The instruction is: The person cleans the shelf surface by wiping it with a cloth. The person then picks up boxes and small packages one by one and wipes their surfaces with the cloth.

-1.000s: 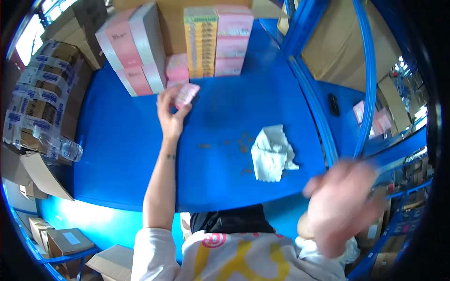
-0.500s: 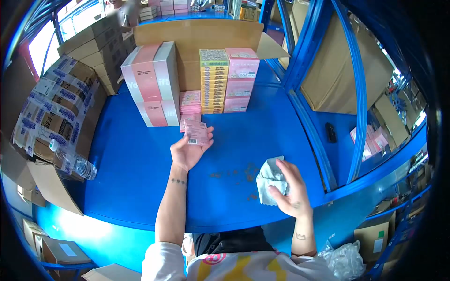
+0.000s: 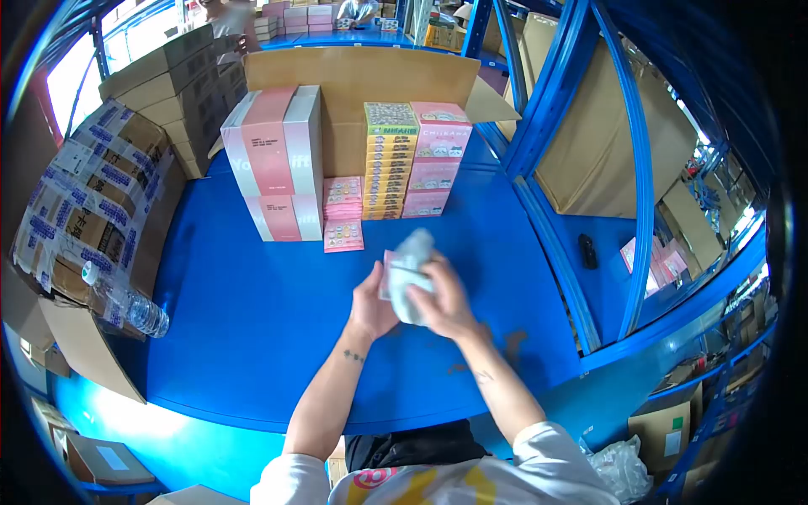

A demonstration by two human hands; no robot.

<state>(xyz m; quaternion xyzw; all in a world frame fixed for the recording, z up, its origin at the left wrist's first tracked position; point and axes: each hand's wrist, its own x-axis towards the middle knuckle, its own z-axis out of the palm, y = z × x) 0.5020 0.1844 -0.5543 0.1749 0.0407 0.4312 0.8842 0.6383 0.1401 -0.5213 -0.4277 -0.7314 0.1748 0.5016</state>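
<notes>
Over the middle of the blue table (image 3: pixel 227 337), my left hand (image 3: pixel 370 305) is closed on a small pink packet (image 3: pixel 386 273), mostly hidden behind a pale cloth. My right hand (image 3: pixel 444 301) grips the cloth (image 3: pixel 410 273) and presses it against the packet; the cloth is blurred. Beyond my hands lies a stack of pink packets (image 3: pixel 343 236). Left of it stand white and pink boxes (image 3: pixel 271 164). On its right are a stack of yellow boxes (image 3: pixel 390 164) and a stack of pink boxes (image 3: pixel 433 172). Brown marks (image 3: pixel 512 343) show near my right forearm.
An open carton (image 3: pixel 362 71) stands behind the stacks. Taped cartons (image 3: pixel 93 202) and a plastic bottle (image 3: pixel 126 305) are at the left. Blue rack posts (image 3: pixel 555 261) edge the table's right side, with a black object (image 3: pixel 587 252) beyond. People are partly visible at the far back.
My right hand has picked up the cloth from the table and brought it left to the packet. My left hand, still holding the packet, has moved right and nearer my body.
</notes>
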